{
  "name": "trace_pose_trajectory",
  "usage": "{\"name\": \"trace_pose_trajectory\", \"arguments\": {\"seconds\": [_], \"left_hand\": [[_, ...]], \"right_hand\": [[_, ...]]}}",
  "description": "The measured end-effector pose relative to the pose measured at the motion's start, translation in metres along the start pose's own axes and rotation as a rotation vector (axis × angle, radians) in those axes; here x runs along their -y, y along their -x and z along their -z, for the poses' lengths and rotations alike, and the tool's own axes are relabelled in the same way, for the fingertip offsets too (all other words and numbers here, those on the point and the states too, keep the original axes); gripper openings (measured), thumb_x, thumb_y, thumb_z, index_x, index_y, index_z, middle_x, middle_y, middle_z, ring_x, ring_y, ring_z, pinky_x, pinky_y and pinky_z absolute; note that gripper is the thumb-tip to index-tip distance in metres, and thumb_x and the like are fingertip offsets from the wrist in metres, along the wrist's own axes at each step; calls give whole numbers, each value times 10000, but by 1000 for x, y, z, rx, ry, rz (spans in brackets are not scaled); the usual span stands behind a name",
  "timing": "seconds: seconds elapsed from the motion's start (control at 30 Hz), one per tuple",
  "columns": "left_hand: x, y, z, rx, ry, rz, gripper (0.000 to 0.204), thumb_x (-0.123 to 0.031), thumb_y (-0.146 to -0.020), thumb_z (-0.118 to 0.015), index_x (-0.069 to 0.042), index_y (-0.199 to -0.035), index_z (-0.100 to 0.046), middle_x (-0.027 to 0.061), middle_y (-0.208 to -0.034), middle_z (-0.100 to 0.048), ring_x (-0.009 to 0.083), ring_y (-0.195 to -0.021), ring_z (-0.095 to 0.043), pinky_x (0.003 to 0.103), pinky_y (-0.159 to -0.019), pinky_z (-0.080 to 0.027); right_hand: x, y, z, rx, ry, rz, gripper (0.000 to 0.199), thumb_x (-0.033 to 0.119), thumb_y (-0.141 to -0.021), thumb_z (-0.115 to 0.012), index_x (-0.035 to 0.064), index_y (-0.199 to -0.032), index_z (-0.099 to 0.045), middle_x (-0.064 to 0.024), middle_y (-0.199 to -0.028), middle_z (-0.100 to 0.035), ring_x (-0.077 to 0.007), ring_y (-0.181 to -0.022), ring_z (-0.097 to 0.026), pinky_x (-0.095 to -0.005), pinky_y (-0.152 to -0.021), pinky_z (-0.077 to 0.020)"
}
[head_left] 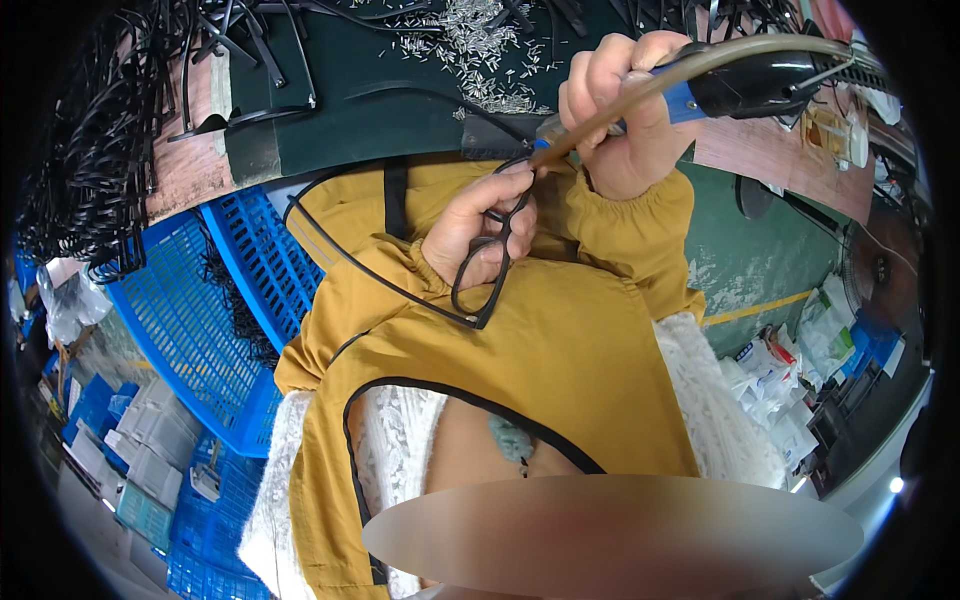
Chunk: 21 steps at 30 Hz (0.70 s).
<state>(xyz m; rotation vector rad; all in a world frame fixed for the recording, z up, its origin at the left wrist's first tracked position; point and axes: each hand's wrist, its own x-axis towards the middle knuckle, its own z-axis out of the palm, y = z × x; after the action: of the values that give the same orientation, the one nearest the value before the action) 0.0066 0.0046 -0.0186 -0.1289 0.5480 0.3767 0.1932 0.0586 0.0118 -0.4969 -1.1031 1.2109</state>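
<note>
My left hand (pixel 478 228) grips a black eyeglass frame (pixel 456 292) in front of my chest, with one thin temple arm (pixel 340 255) swinging out to the left. My right hand (pixel 618 118) is closed around a powered screwdriver (pixel 752 84) with a black body, a blue collar and a tan hose along its top. The tool's tip (pixel 541 150) meets the upper corner of the frame, just above my left fingers. Both sleeves are mustard yellow.
A dark green mat (pixel 380 100) covers the bench, strewn with small metal pins (pixel 470 45). Heaps of black frame parts (pixel 95 150) lie at the left. Blue plastic crates (pixel 180 310) stand beside me. Bagged goods (pixel 800 400) and a fan (pixel 880 265) sit at the right.
</note>
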Motion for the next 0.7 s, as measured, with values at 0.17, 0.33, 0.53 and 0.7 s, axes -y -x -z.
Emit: {"name": "trace_pose_trajectory", "arguments": {"seconds": [0.17,0.33,0.53,0.7], "left_hand": [[1,3,-11,-130,-124,-15,323,-303,-1062,-541,-125,-1327,-591,31,-683,-577,142,-499,-506,257,-443,-377],[-23,28,-30,-20,-310,-361,547,-304,-1009,-533,64,-1414,-527,77,-708,-569,178,-585,-562,265,-541,-453],[-32,13,-32,-80,-692,-1079,431,67,-901,-640,74,-1318,-532,113,-1123,-590,261,-1188,-616,378,-996,-569],[-3,12,-13,4,-1363,-1196,124,-1,-1060,-515,-6,-1174,-563,259,-1418,-567,337,-1245,-636,377,-1040,-524]], "right_hand": [[2,-20,10,-79,-304,-79,159,216,-1068,-541,126,-1198,-544,-5,-793,-459,-80,-583,-381,-222,-493,-313],[-20,-58,29,-268,-553,205,222,309,-1049,-614,111,-1073,-518,23,-694,-399,-71,-505,-370,-226,-406,-311],[-17,-61,33,-232,-381,166,198,266,-1045,-618,114,-993,-502,21,-684,-393,-71,-496,-370,-216,-400,-315],[-5,-49,23,-122,-209,16,236,252,-1034,-641,101,-1137,-493,9,-694,-416,-88,-518,-399,-232,-425,-342]]}}
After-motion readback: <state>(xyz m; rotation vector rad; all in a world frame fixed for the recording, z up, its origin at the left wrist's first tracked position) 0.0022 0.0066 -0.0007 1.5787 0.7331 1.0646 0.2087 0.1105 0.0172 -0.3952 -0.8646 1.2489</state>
